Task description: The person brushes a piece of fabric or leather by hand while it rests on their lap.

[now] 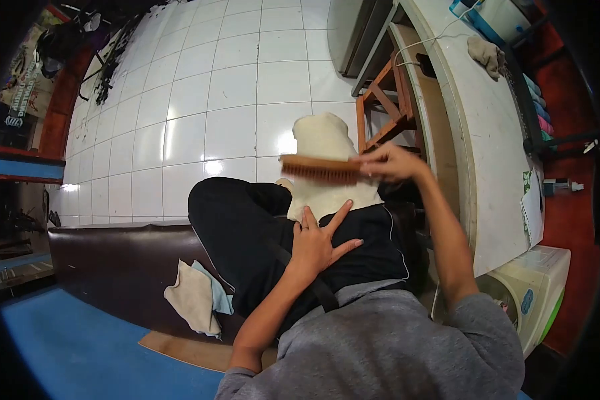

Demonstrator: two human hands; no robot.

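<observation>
I have the wooden brush (319, 171) over the cream cloth (323, 137), which is draped on the right leg (372, 243); blur hides whether its bristles touch. My right grip (395, 163) pinches the brush's end. My left grip (317, 247) is spread, fingertips on the cloth's near edge. A beige piece (192, 293) lies on the brown bench (113, 267).

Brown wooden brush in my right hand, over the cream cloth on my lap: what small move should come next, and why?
Probably a light stroke of the brown wooden brush along the cream cloth: the right hand grips one end with the bristles facing down, and the spread fingers of the left hand rest on the cloth's near edge, steadying it.
</observation>
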